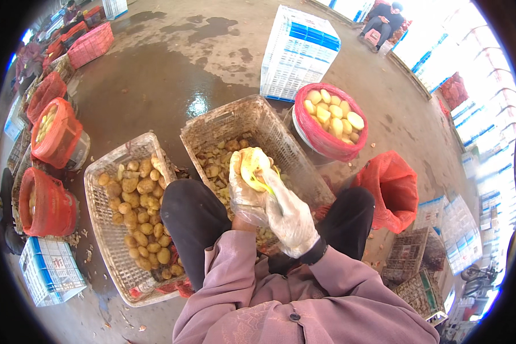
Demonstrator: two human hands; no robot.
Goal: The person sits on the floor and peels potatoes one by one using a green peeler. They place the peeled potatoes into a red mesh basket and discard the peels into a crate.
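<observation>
In a clear plastic glove over a pale one, my left hand [244, 202] holds a partly peeled, wet-looking potato [253, 160] above the middle crate. My gloved right hand [290, 219] is closed on a bright yellow-green peeler [261, 185] against the potato's near side. Fingers hide most of the peeler, including its blade. Below both hands, a dirty plastic crate [292, 148] contains peelings and some potatoes [213, 171]. By my left knee, another crate [95, 202] holds many unpeeled potatoes [144, 228].
Peeled potatoes [335, 112] fill a bucket lined with pink mesh [352, 151], ahead right. A red mesh bag [389, 189] stands open by my right knee. Beyond the middle crate rises a white-and-blue crate stack [299, 56]. Mesh-covered buckets [51, 202] line the left; a person [385, 21] sits far right.
</observation>
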